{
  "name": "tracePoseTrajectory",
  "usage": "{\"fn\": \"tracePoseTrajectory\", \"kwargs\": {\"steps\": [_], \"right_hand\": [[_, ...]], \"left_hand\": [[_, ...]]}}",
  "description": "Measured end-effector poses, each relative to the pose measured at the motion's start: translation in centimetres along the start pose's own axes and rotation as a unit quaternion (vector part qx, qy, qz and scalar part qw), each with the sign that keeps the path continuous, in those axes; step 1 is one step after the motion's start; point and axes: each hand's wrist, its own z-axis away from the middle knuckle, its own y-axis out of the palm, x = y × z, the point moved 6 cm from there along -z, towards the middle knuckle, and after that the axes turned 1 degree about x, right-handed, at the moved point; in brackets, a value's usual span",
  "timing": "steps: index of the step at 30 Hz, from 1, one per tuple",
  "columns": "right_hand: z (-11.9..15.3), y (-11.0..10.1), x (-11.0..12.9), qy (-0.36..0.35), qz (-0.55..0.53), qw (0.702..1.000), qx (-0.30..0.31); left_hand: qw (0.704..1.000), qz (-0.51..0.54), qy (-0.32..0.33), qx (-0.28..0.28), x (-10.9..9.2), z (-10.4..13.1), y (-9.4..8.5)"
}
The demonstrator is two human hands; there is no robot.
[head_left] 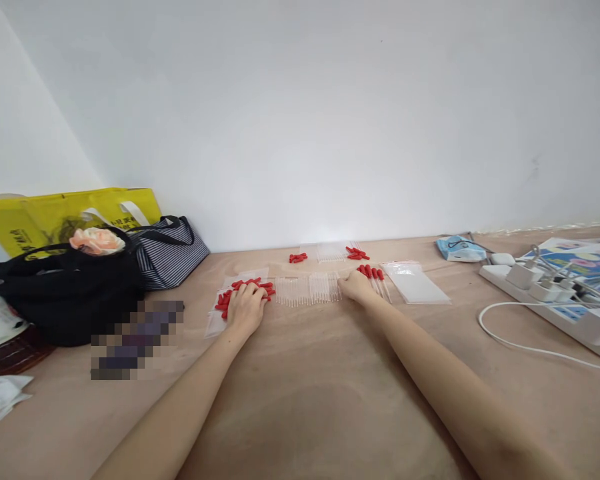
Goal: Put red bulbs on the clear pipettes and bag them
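Note:
On the left, a pile of red rubber dropper bulbs (223, 301) lies on a clear plastic bag (215, 325). My left hand (247, 308) rests over this pile with its fingers curled down among the bulbs; its fingertips are partly hidden. A row of thin clear dropper tubes (305, 289) is laid side by side in the middle. At the row's right end, my right hand (356, 287) pinches at the last tube, though the fingertips barely show. Just right of it lie several droppers with red bulbs (374, 272) fitted on their tubes.
Near the wall lie more clear tubes (331, 251) and small groups of red bulbs (298, 258). To the right are a clear zip bag (417, 283), a blue mask (460, 249) and a power strip (555, 307) with cables. Bags, including a black one (80, 293), stand left.

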Motion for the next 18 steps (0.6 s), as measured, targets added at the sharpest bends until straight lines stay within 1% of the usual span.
{"fn": "tracePoseTrajectory", "kwargs": {"steps": [2,4,6,8,10,13,15,18], "right_hand": [[0.5,-0.5,0.2,-0.008,0.003,1.000,0.007],[1.2,-1.1,0.3,-0.026,0.005,1.000,0.003],[2.3,-1.9,0.3,-0.046,0.005,0.999,-0.010],[3.8,-2.4,0.1,-0.086,-0.006,0.996,-0.021],[5.6,-2.6,0.0,-0.164,-0.035,0.986,-0.022],[8.4,-2.5,-0.3,-0.283,-0.087,0.955,-0.007],[9.7,-2.4,-0.5,-0.327,-0.104,0.939,-0.001],[10.8,-2.4,-0.3,-0.361,-0.116,0.926,0.001]], "left_hand": [[1.000,0.002,0.001,-0.006,-0.2,0.0,-0.4],[1.000,0.013,0.006,-0.019,-0.8,0.0,-1.0],[0.998,0.052,0.021,-0.038,-2.0,0.2,-1.7],[0.990,0.123,0.047,-0.050,-3.9,0.6,-2.3],[0.977,0.202,0.065,-0.031,-6.0,1.2,-2.4],[0.947,0.311,0.068,0.046,-8.9,2.3,-1.7],[0.927,0.362,0.069,0.070,-10.0,2.9,-1.4],[0.914,0.389,0.087,0.080,-10.7,3.2,-1.1]]}}
